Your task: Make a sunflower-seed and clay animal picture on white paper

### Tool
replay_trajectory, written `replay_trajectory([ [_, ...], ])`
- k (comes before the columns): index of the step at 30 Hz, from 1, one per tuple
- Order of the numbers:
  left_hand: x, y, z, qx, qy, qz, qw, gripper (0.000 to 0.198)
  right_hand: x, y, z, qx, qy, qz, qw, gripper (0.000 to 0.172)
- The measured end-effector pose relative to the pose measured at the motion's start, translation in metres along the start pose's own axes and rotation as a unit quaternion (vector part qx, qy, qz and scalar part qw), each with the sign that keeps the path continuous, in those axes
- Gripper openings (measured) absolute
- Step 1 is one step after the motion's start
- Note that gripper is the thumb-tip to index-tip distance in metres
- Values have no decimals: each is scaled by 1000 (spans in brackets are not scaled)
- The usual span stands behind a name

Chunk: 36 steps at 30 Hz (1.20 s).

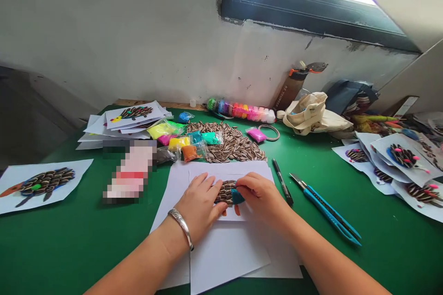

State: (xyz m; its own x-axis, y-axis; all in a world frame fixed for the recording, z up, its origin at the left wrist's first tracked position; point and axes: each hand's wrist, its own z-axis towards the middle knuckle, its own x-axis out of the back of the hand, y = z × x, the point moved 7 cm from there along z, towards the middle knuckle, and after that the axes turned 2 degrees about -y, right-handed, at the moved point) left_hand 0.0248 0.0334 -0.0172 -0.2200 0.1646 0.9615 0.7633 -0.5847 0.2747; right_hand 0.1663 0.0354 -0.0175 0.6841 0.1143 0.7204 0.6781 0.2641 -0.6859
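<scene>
Sunflower-seed figure [224, 192] on white paper [228, 251], centre. Left hand [199, 203]: fingers spread, resting against it at 9 o'clock. Right hand [259, 195]: narrow pinch, holding blue modelling clay [237, 196] to it at 3 o'clock.

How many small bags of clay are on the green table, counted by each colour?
Yellow bags: 2
Pink bags: 2
Teal bag: 1
Green bag: 1
Orange bag: 1
Blue bag: 1
Grey bag: 1
Total: 9
</scene>
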Motion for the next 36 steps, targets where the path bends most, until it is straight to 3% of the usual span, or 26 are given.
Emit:
replay_trajectory([
  [8,-1,-1,-2,8,-1,-11,1000,44,-6,-3,-2,28,-8,5,1000,25],
  [19,0,-2,-2,1,24,-15,1000,42,-5,-8,-3,59,0,-101,993,27],
  [28,-3,-2,-2,2,43,-20,999,43,-13,-7,-1,83,-10,-141,987,17],
  [36,-3,-2,-1,1,27,-9,1000,44,-16,-13,2,108,-11,-135,985,16],
])
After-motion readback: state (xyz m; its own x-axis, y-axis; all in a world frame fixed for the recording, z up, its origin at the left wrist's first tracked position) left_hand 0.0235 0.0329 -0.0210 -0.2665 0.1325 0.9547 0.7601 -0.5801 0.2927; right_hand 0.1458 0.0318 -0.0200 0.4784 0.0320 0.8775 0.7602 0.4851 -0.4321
